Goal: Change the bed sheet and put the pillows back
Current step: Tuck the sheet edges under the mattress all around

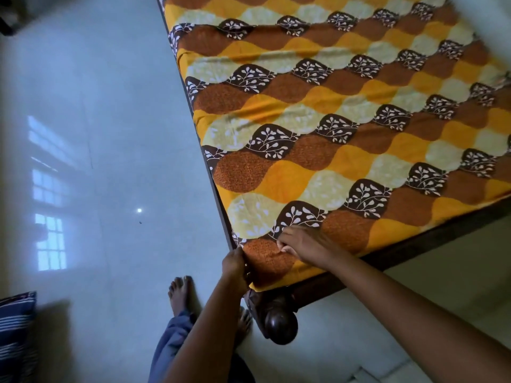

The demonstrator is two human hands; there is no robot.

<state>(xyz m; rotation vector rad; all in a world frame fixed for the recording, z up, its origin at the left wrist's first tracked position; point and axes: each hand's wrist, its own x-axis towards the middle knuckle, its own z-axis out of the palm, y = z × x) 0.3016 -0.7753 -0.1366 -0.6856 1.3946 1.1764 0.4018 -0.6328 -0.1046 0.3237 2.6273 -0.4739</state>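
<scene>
I see the orange-brown bed sheet [345, 111] spread flat across the mattress. Left hand [235, 265] grips its near corner edge and right hand [301, 244] pinches fabric just beside. Corner tuck pending. No pillows on the bed; the striped blue item [16, 327] near left may be one.

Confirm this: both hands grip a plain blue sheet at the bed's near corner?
No: the head view shows the sheet patterned orange, brown and yellow, not plain blue. The left hand and right hand do grip it there.
</scene>
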